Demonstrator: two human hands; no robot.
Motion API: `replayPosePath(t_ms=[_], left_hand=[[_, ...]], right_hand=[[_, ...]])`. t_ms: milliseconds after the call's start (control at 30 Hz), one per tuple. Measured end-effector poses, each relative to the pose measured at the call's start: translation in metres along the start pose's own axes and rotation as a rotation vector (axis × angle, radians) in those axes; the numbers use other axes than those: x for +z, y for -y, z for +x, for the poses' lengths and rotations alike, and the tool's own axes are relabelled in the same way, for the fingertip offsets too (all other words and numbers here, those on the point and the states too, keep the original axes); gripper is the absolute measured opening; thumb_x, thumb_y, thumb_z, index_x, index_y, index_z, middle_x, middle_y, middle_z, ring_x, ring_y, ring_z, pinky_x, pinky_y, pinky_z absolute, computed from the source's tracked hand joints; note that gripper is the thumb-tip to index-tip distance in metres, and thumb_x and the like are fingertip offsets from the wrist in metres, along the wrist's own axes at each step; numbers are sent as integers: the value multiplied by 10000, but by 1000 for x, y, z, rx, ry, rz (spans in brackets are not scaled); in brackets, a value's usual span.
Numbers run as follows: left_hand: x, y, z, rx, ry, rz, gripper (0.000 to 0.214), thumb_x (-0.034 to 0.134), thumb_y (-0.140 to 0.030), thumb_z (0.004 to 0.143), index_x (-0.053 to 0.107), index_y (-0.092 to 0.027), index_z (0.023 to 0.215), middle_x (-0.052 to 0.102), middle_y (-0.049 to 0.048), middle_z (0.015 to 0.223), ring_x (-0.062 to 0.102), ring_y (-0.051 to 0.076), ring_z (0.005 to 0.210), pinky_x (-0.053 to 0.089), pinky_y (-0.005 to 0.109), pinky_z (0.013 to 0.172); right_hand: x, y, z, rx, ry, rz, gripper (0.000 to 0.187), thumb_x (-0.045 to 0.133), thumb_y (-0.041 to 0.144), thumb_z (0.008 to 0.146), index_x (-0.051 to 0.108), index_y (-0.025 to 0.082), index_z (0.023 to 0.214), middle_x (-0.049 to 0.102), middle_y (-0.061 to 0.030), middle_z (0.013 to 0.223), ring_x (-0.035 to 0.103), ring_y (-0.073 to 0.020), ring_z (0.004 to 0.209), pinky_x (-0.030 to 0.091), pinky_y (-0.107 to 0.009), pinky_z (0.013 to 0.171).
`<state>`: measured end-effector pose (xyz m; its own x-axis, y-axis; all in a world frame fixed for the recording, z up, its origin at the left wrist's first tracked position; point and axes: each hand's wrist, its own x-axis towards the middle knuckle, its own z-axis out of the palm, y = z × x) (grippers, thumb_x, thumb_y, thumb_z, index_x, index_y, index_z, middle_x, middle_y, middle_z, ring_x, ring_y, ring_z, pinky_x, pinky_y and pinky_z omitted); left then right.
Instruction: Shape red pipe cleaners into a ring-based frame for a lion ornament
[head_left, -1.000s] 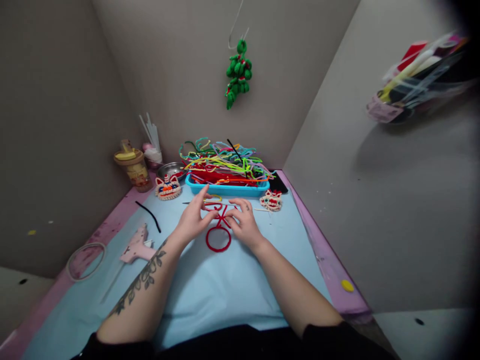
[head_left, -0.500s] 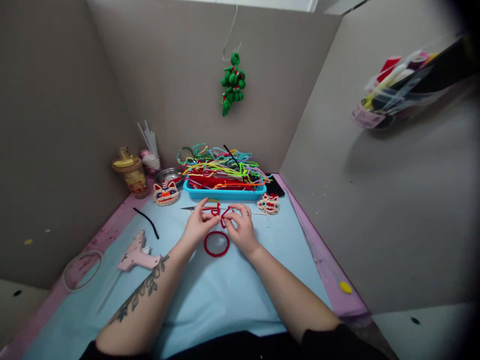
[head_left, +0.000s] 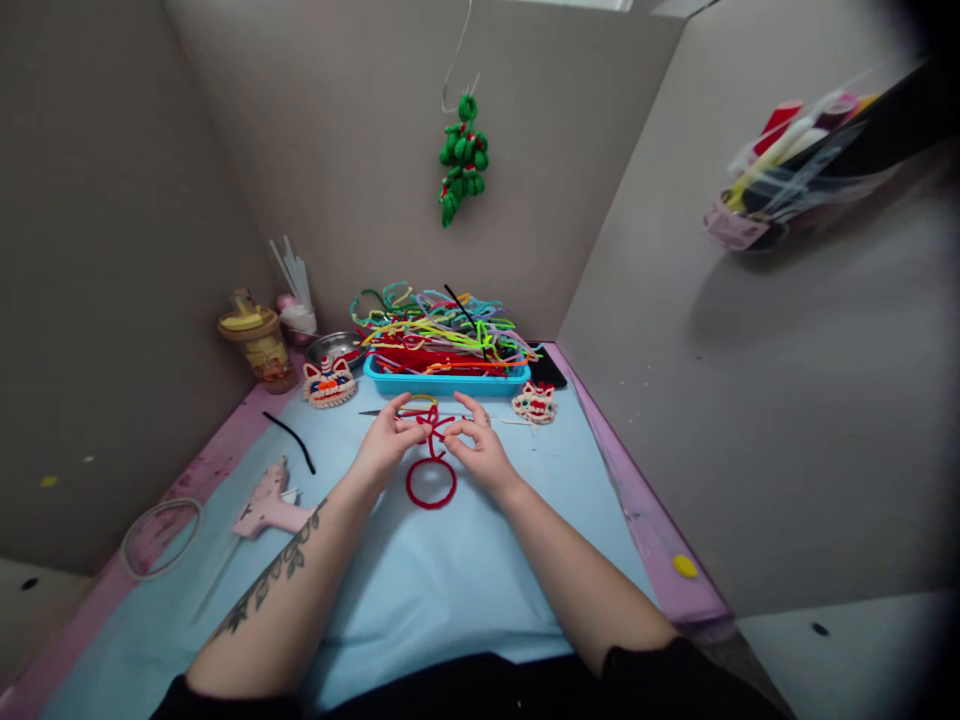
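Between my two hands is a small red pipe cleaner shape point(head_left: 433, 445) with several strands that cross near its middle. My left hand point(head_left: 384, 442) pinches it from the left with thumb and fingertips. On the other side my right hand point(head_left: 480, 446) has thumb and finger closed on a strand end, its index finger raised. Just below, a red pipe cleaner ring point(head_left: 431, 507) lies flat on the blue cloth point(head_left: 450, 580). Scissors point(head_left: 370, 413) lie behind my hands, their handles partly hidden by the red strands and fingers.
A blue tray point(head_left: 450, 385) full of coloured pipe cleaners stands at the back, with a lion-head piece point(head_left: 330, 384) to its left and another lion-head piece point(head_left: 534, 403) to its right. A pink glue gun point(head_left: 268, 505) and black pipe cleaner point(head_left: 290, 440) lie left.
The red shape between my fingers has turned and its strands now spread more visibly. My right fingers have shifted slightly, with the index finger lifted. The camera view has moved a little.
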<state>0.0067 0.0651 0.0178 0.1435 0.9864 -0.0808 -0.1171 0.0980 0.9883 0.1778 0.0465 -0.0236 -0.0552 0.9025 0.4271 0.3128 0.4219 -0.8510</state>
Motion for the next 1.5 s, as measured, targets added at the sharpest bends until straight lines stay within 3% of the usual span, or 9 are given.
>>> replayPosePath(t_ms=[200, 400, 533, 700, 867, 1133, 1300, 1400, 1500], left_hand=[[-7, -1, 4, -91, 26, -6, 839, 783, -293, 576, 437, -126, 1321, 515, -90, 545, 318, 32, 397, 163, 208, 424], [-14, 1, 8, -151, 74, -147, 708, 784, -256, 578, 508, -160, 1224, 569, -58, 622, 355, 30, 428, 165, 188, 400], [-17, 1, 10, -182, 89, -227, 683, 797, -221, 573, 519, -147, 1193, 530, -69, 613, 314, 13, 425, 167, 158, 386], [-16, 1, 9, -201, 128, -277, 611, 797, -207, 583, 551, -143, 1139, 495, -75, 597, 307, 12, 427, 181, 145, 376], [-17, 4, 11, -226, 133, -298, 573, 796, -190, 591, 570, -137, 1115, 473, -78, 581, 293, 10, 422, 187, 143, 370], [-23, 4, 15, -127, 79, -159, 754, 793, -258, 595, 476, -158, 1272, 515, -82, 608, 303, 11, 412, 182, 158, 392], [-24, -2, 12, -19, 59, 54, 867, 779, -311, 622, 372, -153, 1371, 556, -79, 591, 377, 35, 435, 252, 177, 452], [-24, -2, 10, 58, 110, 102, 945, 783, -326, 616, 296, -121, 1400, 593, -62, 612, 527, 87, 558, 378, 207, 573], [-22, 1, 8, 116, 199, 187, 933, 760, -344, 652, 265, -130, 1413, 616, -46, 660, 587, 118, 643, 430, 246, 662]], right_hand=[[-3, -7, 2, -19, 63, 80, 224, 618, 430, 810, 676, 228, 736, 330, -43, 1494, 301, -252, 1374, 215, -450, 1123], [-6, -12, 3, -25, 105, 118, 226, 623, 459, 803, 687, 258, 884, 293, -39, 1517, 265, -242, 1401, 190, -445, 1136], [-7, -13, 4, -20, 103, 116, 225, 609, 455, 815, 679, 241, 817, 297, -42, 1516, 264, -239, 1402, 181, -445, 1138], [-5, -13, 3, -25, 141, 179, 289, 602, 496, 810, 674, 276, 982, 295, -42, 1519, 258, -222, 1407, 197, -421, 1137], [-3, -11, 3, -11, 134, 225, 265, 635, 494, 784, 680, 233, 769, 316, -39, 1508, 294, -234, 1390, 198, -402, 1137], [-5, -12, 3, 12, 142, 206, 229, 706, 453, 724, 704, 224, 718, 302, -30, 1506, 308, -270, 1375, 261, -412, 1112], [-12, -14, 6, 1, 114, 100, 202, 663, 435, 763, 707, 251, 835, 404, -58, 1419, 359, -272, 1333, 241, -448, 1118], [-17, -13, 7, -37, 1, 51, 192, 638, 382, 784, 675, 244, 912, 511, -89, 1221, 459, -252, 1223, 303, -439, 1082], [-16, -8, 6, -102, -71, -28, 216, 632, 313, 791, 652, 252, 996, 521, -77, 1129, 493, -228, 1145, 345, -416, 1050]])
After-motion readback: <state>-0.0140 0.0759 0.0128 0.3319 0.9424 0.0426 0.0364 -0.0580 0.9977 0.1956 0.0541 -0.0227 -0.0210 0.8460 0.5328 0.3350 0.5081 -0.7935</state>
